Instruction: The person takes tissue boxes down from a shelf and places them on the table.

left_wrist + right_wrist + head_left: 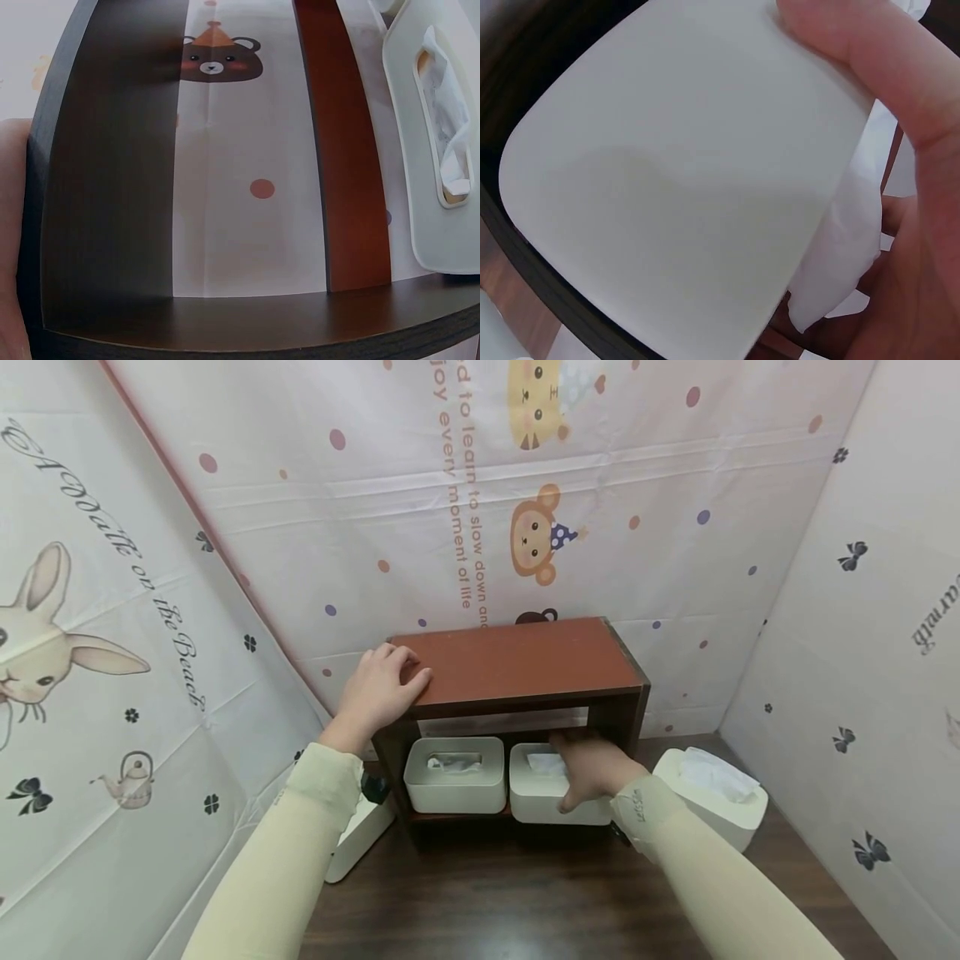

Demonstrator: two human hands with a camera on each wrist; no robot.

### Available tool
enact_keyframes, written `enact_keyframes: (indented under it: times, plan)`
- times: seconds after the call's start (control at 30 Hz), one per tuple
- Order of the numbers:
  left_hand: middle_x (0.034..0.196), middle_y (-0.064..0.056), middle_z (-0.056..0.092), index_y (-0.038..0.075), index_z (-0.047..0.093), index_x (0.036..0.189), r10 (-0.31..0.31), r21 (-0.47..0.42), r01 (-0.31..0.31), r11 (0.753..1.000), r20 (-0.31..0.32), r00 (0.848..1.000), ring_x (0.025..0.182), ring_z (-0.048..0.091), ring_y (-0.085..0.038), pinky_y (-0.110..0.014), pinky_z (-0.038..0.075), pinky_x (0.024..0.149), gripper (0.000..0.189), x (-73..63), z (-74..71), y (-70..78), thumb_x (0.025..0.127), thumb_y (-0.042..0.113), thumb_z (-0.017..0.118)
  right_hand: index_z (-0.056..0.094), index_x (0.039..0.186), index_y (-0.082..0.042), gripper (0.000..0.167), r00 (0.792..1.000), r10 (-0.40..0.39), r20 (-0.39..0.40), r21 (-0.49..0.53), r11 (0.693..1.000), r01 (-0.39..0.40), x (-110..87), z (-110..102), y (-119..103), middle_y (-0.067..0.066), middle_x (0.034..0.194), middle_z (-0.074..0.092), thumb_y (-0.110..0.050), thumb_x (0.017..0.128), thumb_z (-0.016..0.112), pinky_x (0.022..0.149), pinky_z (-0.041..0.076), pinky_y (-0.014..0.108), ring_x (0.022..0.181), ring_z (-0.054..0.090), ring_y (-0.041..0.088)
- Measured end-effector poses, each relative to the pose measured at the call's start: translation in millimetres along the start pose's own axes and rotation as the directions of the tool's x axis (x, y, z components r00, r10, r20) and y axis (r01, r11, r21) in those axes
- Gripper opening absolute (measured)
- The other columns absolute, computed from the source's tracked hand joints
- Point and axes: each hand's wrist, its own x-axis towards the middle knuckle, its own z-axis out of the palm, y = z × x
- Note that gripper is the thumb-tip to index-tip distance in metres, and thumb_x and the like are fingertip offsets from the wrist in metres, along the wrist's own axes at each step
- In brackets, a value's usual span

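Observation:
A small reddish-brown shelf (517, 664) with dark sides stands at the back of the table. My left hand (381, 687) rests on its top at the left corner; only a strip of that hand (11, 247) shows in the left wrist view. On the lower board sit two white tissue boxes side by side. The left tissue box (456, 789) has a tissue in its slot. My right hand (596, 768) grips the right tissue box (536, 806), thumb on its front face and fingers over the top, beside the tissue (840, 247). The fingertips are partly hidden.
Right of the shelf, another white tissue box (697, 789) stands tilted in view, a tissue sticking out. A white box (360, 839) lies partly behind my left sleeve. Printed cloth walls (300, 527) enclose the dark wooden table (480, 902) at the back and sides.

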Motion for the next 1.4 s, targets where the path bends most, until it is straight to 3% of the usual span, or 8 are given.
enact_keyframes:
  times: [0.1, 0.33, 0.53, 0.87, 1.4]
  plan:
    - [0.142, -0.010, 0.060, 0.016, 0.068, 0.136, 0.001, -0.001, -0.001, 1.000, -0.001, 1.000, 0.128, 0.051, -0.034, -0.058, 0.048, 0.109, 0.045, 0.0, -0.2, -0.7, 0.109, 0.051, 0.062, 0.050, 0.160, -0.003, 0.118, 1.000, -0.005, -0.009, -0.019, 1.000, 0.005, -4.3, 0.2, -2.1, 0.007, 0.122, 0.074, -0.050, 0.065, 0.102, 0.091, 0.059, 0.051, 0.105, 0.069, 0.030]
    - [0.142, -0.010, 0.060, 0.016, 0.068, 0.137, 0.004, 0.007, -0.004, 1.000, 0.005, 1.000, 0.127, 0.051, -0.034, -0.057, 0.048, 0.108, 0.045, 0.8, -0.2, -1.8, 0.109, 0.050, 0.062, 0.053, 0.157, -0.004, 0.116, 0.998, -0.044, -0.048, -0.099, 0.994, 0.040, -12.9, 3.5, -0.5, 0.017, 0.142, 0.064, -0.058, 0.064, 0.099, 0.096, 0.057, 0.060, 0.111, 0.069, 0.041]
    - [0.142, -0.010, 0.059, 0.017, 0.068, 0.137, 0.011, 0.006, -0.011, 1.000, 0.007, 1.000, 0.129, 0.050, -0.034, -0.057, 0.047, 0.109, 0.044, 1.9, 1.6, -3.1, 0.109, 0.051, 0.061, 0.056, 0.154, -0.006, 0.114, 0.997, -0.059, -0.051, -0.142, 0.989, 0.051, -21.0, 5.0, -1.9, 0.018, 0.139, 0.064, -0.062, 0.064, 0.098, 0.090, 0.058, 0.063, 0.115, 0.066, 0.048]
    - [0.143, -0.010, 0.059, 0.016, 0.068, 0.138, 0.003, 0.016, -0.003, 1.000, 0.011, 1.000, 0.129, 0.050, -0.034, -0.057, 0.047, 0.109, 0.047, 1.6, 2.1, -4.0, 0.109, 0.052, 0.059, 0.060, 0.148, -0.008, 0.108, 0.992, -0.111, -0.064, -0.169, 0.981, 0.099, -31.9, 5.8, -3.6, 0.012, 0.128, 0.067, -0.063, 0.063, 0.098, 0.085, 0.059, 0.059, 0.106, 0.066, 0.039]
    - [0.144, -0.010, 0.058, 0.017, 0.067, 0.137, -0.011, 0.021, 0.011, 1.000, 0.012, 1.000, 0.129, 0.050, -0.034, -0.058, 0.048, 0.108, 0.045, 0.9, 0.4, 0.2, 0.110, 0.052, 0.060, 0.064, 0.144, -0.013, 0.103, 0.985, -0.148, -0.090, -0.161, 0.978, 0.132, -47.6, 1.6, -12.4, 0.005, 0.124, 0.068, -0.068, 0.062, 0.096, 0.081, 0.059, 0.051, 0.100, 0.065, 0.031]
